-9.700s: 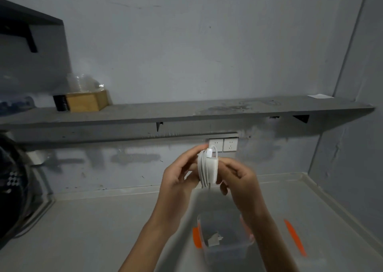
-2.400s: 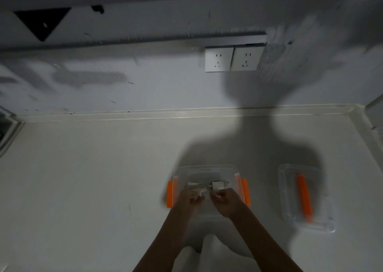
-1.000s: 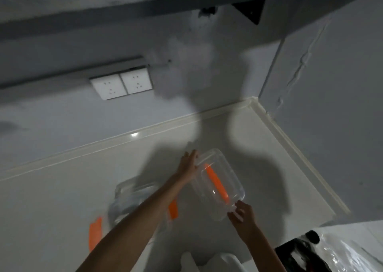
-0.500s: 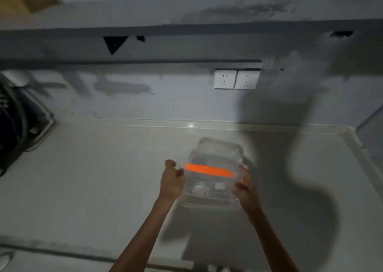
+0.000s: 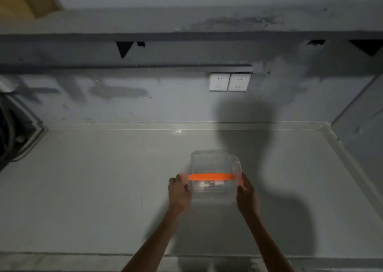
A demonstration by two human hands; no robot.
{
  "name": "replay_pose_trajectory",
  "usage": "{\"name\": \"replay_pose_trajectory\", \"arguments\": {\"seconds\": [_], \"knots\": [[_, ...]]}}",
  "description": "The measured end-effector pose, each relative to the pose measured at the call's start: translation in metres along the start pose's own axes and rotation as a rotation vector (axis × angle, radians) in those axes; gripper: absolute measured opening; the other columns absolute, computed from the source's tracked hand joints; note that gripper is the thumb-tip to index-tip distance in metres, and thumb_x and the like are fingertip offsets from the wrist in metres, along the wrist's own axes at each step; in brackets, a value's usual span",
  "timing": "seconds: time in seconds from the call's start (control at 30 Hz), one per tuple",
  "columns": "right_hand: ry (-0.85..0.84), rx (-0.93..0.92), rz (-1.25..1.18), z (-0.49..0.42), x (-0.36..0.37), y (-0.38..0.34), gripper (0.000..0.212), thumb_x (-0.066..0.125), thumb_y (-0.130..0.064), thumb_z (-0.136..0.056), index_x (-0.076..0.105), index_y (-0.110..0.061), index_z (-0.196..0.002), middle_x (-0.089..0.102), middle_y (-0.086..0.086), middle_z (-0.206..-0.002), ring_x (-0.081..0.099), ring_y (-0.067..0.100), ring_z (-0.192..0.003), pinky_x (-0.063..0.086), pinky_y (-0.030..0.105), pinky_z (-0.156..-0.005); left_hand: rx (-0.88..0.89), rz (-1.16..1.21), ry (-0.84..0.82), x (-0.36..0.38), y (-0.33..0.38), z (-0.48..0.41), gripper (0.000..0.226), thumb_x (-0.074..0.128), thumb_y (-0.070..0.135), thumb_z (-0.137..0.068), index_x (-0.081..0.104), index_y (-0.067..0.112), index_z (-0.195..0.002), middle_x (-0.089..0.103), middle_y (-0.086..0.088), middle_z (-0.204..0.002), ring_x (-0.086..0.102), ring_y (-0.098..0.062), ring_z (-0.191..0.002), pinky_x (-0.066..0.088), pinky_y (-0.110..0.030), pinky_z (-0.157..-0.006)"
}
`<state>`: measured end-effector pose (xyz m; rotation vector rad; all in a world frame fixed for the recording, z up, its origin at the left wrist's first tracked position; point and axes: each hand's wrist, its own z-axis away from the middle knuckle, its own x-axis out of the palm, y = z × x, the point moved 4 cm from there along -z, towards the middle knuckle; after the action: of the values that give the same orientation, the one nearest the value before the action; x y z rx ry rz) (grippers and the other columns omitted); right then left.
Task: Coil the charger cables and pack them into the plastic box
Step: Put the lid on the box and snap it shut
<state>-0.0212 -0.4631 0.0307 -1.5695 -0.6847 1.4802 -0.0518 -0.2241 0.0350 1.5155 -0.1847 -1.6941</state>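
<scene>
On pale counter (image 5: 103, 178) below wall sockets (image 5: 229, 82), plastic box (image 5: 214, 168) gripped by left hand (image 5: 179, 193), right hand (image 5: 247, 195).

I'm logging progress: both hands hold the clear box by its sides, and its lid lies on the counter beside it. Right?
Not quite. The head view shows the lid, with its orange handle, on top of the box, not on the counter. The rest holds: the left hand and the right hand hold the box by its sides.

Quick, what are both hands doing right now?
Left hand: gripping the box.
Right hand: gripping the box too.
</scene>
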Motion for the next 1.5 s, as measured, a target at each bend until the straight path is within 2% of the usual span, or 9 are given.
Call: {"name": "replay_pose_trajectory", "arguments": {"seconds": [0.23,0.5,0.67,0.83,0.93,1.03,1.13,1.27,1.5], "knots": [[-0.114,0.072,0.137,-0.036,0.019,0.01,0.062,0.046,0.009,-0.081,0.046,-0.01,-0.14,0.057,0.02,-0.134,0.056,0.036,-0.122,0.045,0.038,-0.099,-0.077,-0.116,-0.083,0.01,0.012,-0.035,0.033,0.048,0.014,-0.091,0.053,0.001,-0.121,0.051,-0.021,-0.126,0.053,-0.039,-0.117,0.039,-0.038,-0.101],[-0.071,0.052,-0.001,0.009,0.012,0.037,0.057,0.049,-0.008,-0.084,0.047,-0.012,-0.14,0.052,0.012,-0.141,0.057,0.032,-0.123,0.047,0.039,-0.098,-0.007,-0.123,-0.052,0.025,-0.018,-0.008,0.067,0.05,0.012,-0.089,0.026,0.017,-0.151,0.064,-0.013,-0.126,0.06,-0.034,-0.113,0.046,-0.036,-0.095],[-0.087,0.086,-0.055,0.049,-0.009,0.068,0.048,0.062,-0.007,-0.087,0.054,-0.013,-0.134,0.07,0.007,-0.101,0.068,0.026,-0.088,0.046,0.029,-0.071,-0.053,-0.006,-0.054,0.027,-0.041,0.031,0.053,0.056,0.011,-0.086,0.048,0.013,-0.138,0.064,-0.013,-0.126,0.06,-0.033,-0.115,0.048,-0.038,-0.094],[-0.139,0.083,-0.117,0.046,-0.003,0.083,0.05,0.062,-0.008,-0.088,0.051,-0.013,-0.136,0.055,-0.001,-0.07,0.047,0.01,-0.062,0.039,0.029,-0.057,-0.106,0.109,-0.059,0.025,-0.044,0.036,0.038,0.059,0.007,-0.083,0.053,0.006,-0.12,0.067,-0.019,-0.109,0.064,-0.037,-0.101,0.051,-0.039,-0.082],[-0.159,0.032,-0.053,0.034,-0.003,0.081,0.057,0.059,-0.023,-0.084,0.048,-0.012,-0.138,0.05,-0.001,-0.065,0.043,0.009,-0.059,0.036,0.026,-0.053,-0.078,0.011,-0.076,0.028,-0.035,0.032,0.045,0.054,0.008,-0.088,0.044,0.005,-0.132,0.059,-0.024,-0.118,0.059,-0.039,-0.107,0.047,-0.04,-0.088],[-0.161,-0.055,0.269,0.034,-0.008,0.073,0.055,0.058,-0.028,-0.09,0.044,-0.015,-0.142,0.067,0.014,-0.095,0.064,0.025,-0.088,0.048,0.033,-0.077,0.064,-0.213,0.073,0.034,-0.027,0.044,0.067,0.053,0.005,-0.088,0.024,0.005,-0.149,0.042,-0.02,-0.132,0.051,-0.035,-0.109,0.045,-0.038,-0.094],[-0.055,-0.262,0.511,0.028,-0.005,0.038,0.066,0.031,-0.051,-0.092,0.038,-0.013,-0.145,0.044,0.017,-0.147,0.038,0.037,-0.137,0.035,0.044,-0.11,0.348,-0.297,0.244,0.042,-0.006,0.048,0.068,0.056,0.008,-0.081,0.036,0.004,-0.146,0.046,-0.02,-0.139,0.051,-0.037,-0.118,0.046,-0.043,-0.098],[-0.122,-0.436,0.632,0.009,0.03,0.007,0.064,0.027,-0.048,-0.097,0.028,-0.008,-0.147,0.03,0.013,-0.155,0.027,0.035,-0.144,0.015,0.042,-0.117,0.51,-0.405,0.161,0.05,0.019,0.019,0.059,0.049,0.027,-0.09,0.041,0.004,-0.144,0.04,-0.021,-0.15,0.038,-0.041,-0.138,0.032,-0.052,-0.112],[-0.147,-0.398,0.719,0.011,0.046,0.031,0.066,0.03,-0.049,-0.097,0.018,-0.015,-0.152,0.017,0.005,-0.161,0.013,0.025,-0.149,0.018,0.043,-0.119,0.555,-0.403,0.102,0.078,-0.008,0.006,0.061,0.048,0.038,-0.095,0.037,0.006,-0.147,0.034,-0.014,-0.155,0.027,-0.035,-0.146,0.022,-0.051,-0.118]]}}
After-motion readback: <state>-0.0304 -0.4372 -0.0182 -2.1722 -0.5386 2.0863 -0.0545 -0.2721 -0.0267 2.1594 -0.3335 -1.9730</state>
